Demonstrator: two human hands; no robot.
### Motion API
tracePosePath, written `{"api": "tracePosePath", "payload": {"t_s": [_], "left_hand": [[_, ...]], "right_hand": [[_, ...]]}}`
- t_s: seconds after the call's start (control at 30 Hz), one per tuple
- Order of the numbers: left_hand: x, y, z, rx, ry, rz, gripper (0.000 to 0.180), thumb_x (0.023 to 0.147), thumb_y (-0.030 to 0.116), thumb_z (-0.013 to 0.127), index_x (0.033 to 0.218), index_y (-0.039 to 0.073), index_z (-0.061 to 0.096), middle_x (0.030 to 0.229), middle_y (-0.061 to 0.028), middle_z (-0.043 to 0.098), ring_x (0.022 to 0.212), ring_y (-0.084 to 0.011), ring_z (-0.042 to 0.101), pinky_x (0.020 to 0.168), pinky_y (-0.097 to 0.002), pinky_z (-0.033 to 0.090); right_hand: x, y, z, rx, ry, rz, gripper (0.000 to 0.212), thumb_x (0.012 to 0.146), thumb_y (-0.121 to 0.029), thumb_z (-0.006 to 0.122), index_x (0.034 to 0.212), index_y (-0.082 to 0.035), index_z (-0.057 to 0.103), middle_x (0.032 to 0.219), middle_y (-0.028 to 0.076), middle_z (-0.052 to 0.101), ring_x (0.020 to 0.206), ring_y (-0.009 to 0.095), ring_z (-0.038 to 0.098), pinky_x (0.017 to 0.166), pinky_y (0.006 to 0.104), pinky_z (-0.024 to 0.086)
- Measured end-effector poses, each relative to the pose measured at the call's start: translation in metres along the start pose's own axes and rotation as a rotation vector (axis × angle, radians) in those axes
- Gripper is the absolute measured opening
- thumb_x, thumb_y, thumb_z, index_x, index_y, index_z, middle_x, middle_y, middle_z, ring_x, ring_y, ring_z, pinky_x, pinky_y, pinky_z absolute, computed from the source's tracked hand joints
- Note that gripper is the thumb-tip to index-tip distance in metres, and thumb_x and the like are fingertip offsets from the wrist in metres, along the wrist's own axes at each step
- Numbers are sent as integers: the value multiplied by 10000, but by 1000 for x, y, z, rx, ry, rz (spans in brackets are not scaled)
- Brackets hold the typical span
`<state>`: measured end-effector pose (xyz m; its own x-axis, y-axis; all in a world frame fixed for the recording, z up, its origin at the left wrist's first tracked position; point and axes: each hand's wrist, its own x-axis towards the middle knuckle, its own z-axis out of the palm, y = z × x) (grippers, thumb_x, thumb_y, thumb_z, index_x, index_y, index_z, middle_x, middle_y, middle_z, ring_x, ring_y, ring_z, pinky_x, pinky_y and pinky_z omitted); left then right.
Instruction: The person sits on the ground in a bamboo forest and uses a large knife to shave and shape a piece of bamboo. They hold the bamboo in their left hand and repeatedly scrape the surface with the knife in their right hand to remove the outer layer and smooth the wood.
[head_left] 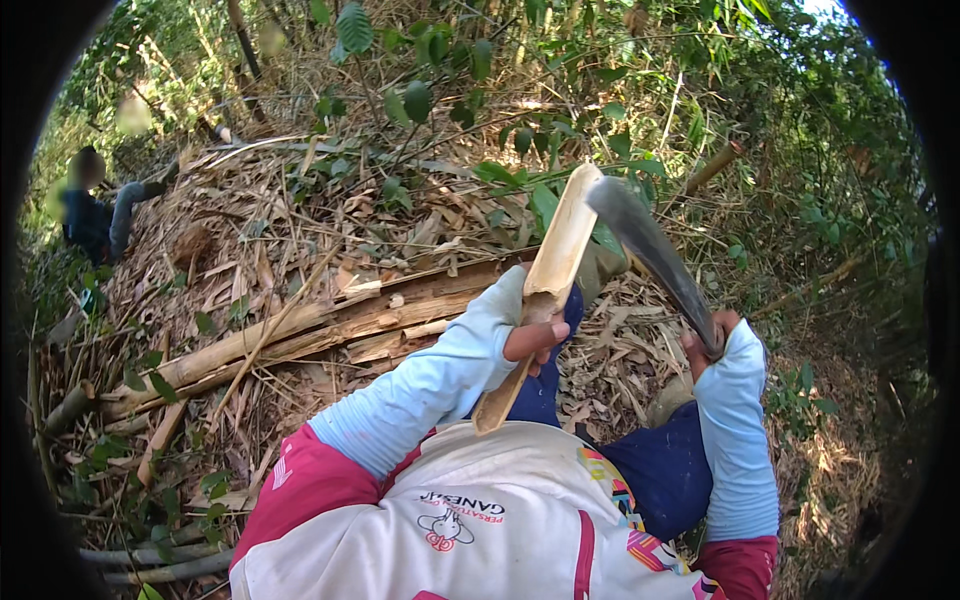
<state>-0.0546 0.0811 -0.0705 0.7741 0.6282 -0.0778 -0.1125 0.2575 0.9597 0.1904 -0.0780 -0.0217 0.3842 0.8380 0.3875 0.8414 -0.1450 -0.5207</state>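
My left hand [536, 340], in a light blue sleeve that covers part of it, is closed around a split length of bamboo [562, 240]. The piece stands tilted in front of my body, its pale hollow inside facing me and a node showing near my fingers. My right hand [712, 342] grips a machete [648, 240] with a dark, curved blade; its handle is mostly hidden in the fist. The blade's tip is close beside the upper end of the bamboo; whether they touch I cannot tell.
A cracked, weathered log [290, 340] lies across the ground to the left. Dry leaves [340, 225] and thin sticks cover the slope. Leafy shrubs [820, 150] grow behind and to the right. A person [92, 215] sits far left. A cut stem [712, 165] sticks up at the right.
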Motion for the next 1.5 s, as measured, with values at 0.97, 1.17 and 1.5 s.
{"api": "tracePosePath", "payload": {"t_s": [0.97,1.17,1.5], "left_hand": [[-15,13,80,201,-146,-27,456,919,52,639,1334,-3,458,1195,-92,594,1099,-149,557,963,-286,428],[-20,8,78,223,-130,19,441,914,38,636,1323,-7,478,1192,-99,606,1088,-153,563,963,-291,426],[-21,7,80,149,-160,12,478,913,21,626,1347,-7,428,1225,-105,579,1123,-163,551,982,-296,420]], "right_hand": [[-10,0,-16,-405,-113,-208,169,710,-269,644,860,-193,666,704,10,565,710,248,595,732,537,388],[-9,-4,-21,-409,-138,-218,227,656,-261,677,870,-190,658,695,17,551,704,251,585,717,526,394],[-9,2,-22,-359,-15,-248,233,632,-260,689,846,-179,649,657,4,517,667,232,566,696,487,391]]}}
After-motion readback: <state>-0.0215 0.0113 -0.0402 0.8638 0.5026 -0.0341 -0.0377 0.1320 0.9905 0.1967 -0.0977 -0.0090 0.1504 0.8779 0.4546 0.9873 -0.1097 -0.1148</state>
